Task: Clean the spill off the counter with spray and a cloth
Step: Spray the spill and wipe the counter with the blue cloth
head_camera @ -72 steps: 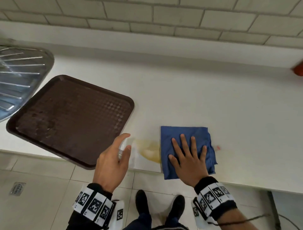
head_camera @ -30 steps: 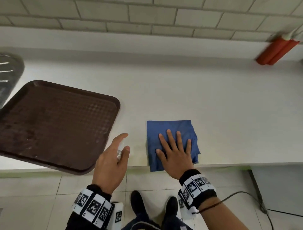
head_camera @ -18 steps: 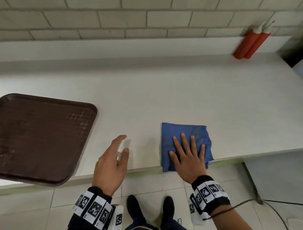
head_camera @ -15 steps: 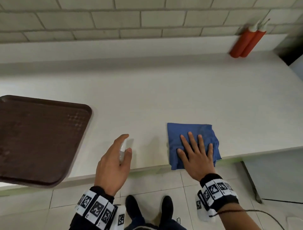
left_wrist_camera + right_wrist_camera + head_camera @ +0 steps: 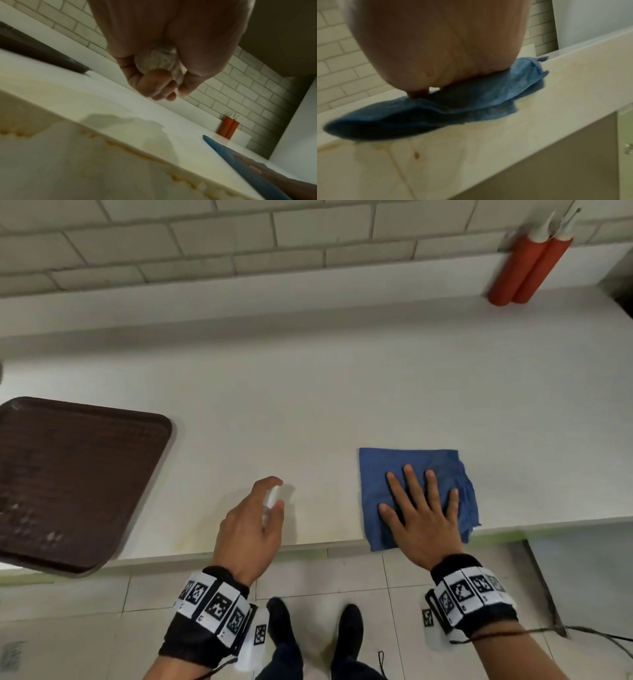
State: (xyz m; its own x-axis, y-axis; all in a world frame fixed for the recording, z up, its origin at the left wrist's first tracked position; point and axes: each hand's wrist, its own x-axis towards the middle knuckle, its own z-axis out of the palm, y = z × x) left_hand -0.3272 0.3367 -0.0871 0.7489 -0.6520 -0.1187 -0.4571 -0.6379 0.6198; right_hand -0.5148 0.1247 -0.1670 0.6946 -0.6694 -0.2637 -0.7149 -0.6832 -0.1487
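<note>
A folded blue cloth [image 5: 411, 470] lies on the white counter [image 5: 308, 405] at its front edge, seen from the side in the right wrist view as the cloth [image 5: 488, 94]. My right hand [image 5: 421, 508] presses flat on it with straight, spread fingers. To its left my left hand [image 5: 250, 525] grips a small clear spray bottle [image 5: 272, 498] above the counter's front edge, index finger over the top. The left wrist view shows the bottle's base [image 5: 157, 60] inside my curled fingers. Faint yellowish residue [image 5: 186, 537] marks the counter edge, with yellow drips [image 5: 109, 142] down the front face.
A dark brown tray [image 5: 68, 474] overhangs the counter edge at the left. Two red bottles [image 5: 527, 265] stand against the tiled wall at the back right. Past the cloth on the right the counter ends. Tiled floor and my shoes lie below.
My right hand has slid the cloth left over the yellow spill and then back right; the puddle is gone from the counter top. The left hand keeps holding the spray bottle.
</note>
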